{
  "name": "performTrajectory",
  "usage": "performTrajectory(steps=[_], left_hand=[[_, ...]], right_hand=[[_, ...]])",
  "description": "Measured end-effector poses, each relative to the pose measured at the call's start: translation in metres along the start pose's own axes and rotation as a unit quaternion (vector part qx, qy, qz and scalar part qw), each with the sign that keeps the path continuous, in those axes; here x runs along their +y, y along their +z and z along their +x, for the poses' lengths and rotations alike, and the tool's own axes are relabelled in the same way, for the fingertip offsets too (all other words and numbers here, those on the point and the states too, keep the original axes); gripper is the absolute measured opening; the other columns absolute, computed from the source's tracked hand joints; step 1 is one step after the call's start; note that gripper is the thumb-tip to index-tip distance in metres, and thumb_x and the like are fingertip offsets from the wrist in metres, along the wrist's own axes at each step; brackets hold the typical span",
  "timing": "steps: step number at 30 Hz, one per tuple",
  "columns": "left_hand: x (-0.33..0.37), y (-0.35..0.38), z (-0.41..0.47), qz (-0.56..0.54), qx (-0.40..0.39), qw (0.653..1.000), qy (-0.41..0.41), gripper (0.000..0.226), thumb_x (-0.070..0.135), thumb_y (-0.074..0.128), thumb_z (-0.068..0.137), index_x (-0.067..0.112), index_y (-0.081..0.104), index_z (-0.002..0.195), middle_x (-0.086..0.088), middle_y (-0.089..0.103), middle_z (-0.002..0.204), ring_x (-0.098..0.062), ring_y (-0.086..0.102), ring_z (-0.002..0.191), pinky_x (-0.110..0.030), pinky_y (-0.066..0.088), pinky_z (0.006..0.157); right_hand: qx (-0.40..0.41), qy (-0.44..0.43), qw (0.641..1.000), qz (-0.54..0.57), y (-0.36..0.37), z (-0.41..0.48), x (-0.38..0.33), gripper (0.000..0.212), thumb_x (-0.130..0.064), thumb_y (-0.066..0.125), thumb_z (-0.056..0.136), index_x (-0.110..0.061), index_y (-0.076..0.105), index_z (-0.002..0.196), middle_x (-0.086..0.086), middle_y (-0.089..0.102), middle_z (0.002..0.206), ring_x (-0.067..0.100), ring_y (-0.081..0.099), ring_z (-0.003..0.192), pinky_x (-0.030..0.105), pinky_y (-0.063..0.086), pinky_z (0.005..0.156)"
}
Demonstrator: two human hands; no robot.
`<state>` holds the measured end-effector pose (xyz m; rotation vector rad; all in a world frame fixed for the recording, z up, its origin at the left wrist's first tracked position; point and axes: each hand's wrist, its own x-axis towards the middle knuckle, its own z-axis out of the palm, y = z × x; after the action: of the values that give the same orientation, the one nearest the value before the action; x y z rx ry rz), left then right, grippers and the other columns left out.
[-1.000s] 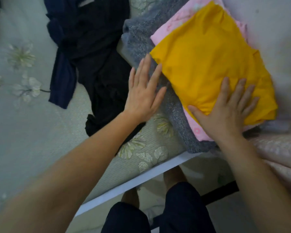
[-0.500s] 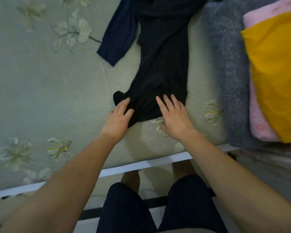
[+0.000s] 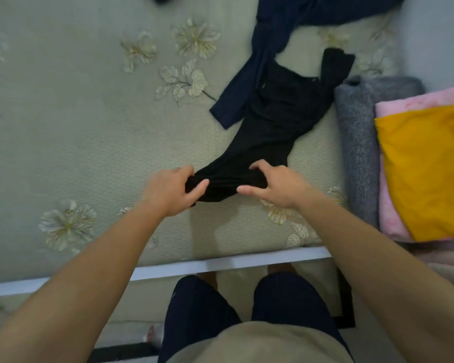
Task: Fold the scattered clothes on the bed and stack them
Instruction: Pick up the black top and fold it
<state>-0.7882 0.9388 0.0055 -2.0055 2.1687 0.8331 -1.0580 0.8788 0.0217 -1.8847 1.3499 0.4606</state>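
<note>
Flat before, my left hand [image 3: 171,193] and right hand [image 3: 273,188] now pinch the black garment [image 3: 273,127] by its near end; I'd spread it smooth before folding.

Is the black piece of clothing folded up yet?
Not folded. The black cloth garment lies stretched out long and rumpled on the pale floral bed; the left hand and right hand pinch only its near end.

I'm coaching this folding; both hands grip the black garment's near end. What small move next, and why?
Probably pull the black garment toward the bed edge and spread it flat: left hand and right hand pinch its bunched near end, while the rest lies rumpled against the navy garment.
</note>
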Motion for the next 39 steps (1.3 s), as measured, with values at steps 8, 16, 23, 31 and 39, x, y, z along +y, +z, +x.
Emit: performTrajectory(steps=[8,16,23,31,39], left_hand=[[-0.010,-0.165,-0.028,0.036,0.148,0.985,0.086,0.028,0.046,0.065,0.089,0.018,0.063,0.091,0.003,0.061,0.076,-0.024,0.062,0.067,-0.028,0.039,0.054],[0.044,-0.363,-0.051,0.024,0.380,0.917,0.114,0.046,0.017,0.068,0.087,0.018,0.054,0.131,-0.014,0.063,0.116,-0.035,0.056,0.108,-0.046,0.047,0.085],[0.052,-0.427,-0.074,0.118,0.375,0.916,0.078,0.029,0.044,0.065,0.087,0.027,0.063,0.110,-0.005,0.068,0.089,-0.032,0.063,0.089,-0.046,0.053,0.080],[0.062,-0.446,-0.131,-0.067,0.286,0.955,0.043,0.030,0.043,0.081,0.077,0.017,0.067,0.082,-0.004,0.065,0.080,-0.026,0.065,0.078,-0.043,0.057,0.071],[0.093,-0.481,-0.198,-0.112,0.538,0.835,-0.027,0.017,0.018,0.068,0.087,0.014,0.053,0.096,0.000,0.056,0.088,-0.020,0.054,0.083,-0.028,0.041,0.067]], right_hand=[[0.190,0.031,0.976,-0.103,-0.117,-0.059,-0.077,0.038,-0.023,0.061,0.091,-0.030,0.059,0.128,0.003,0.060,0.119,0.029,0.059,0.111,0.042,0.050,0.090],[0.504,-0.010,0.858,0.093,-0.266,-0.166,-0.164,0.046,0.007,0.047,0.086,-0.015,0.053,0.126,0.007,0.059,0.114,0.024,0.055,0.104,0.036,0.046,0.086],[0.558,0.001,0.830,-0.010,-0.300,-0.214,-0.195,0.040,-0.007,0.053,0.089,-0.018,0.053,0.128,0.017,0.064,0.115,0.039,0.058,0.107,0.043,0.044,0.086],[0.556,-0.033,0.827,-0.075,-0.319,-0.231,-0.179,0.022,-0.029,0.059,0.092,-0.008,0.065,0.096,0.021,0.062,0.100,0.042,0.060,0.095,0.043,0.046,0.079],[0.620,-0.172,0.759,0.099,-0.346,-0.256,-0.195,0.020,-0.016,0.066,0.085,-0.017,0.065,0.105,0.009,0.067,0.106,0.029,0.061,0.092,0.030,0.039,0.075]])
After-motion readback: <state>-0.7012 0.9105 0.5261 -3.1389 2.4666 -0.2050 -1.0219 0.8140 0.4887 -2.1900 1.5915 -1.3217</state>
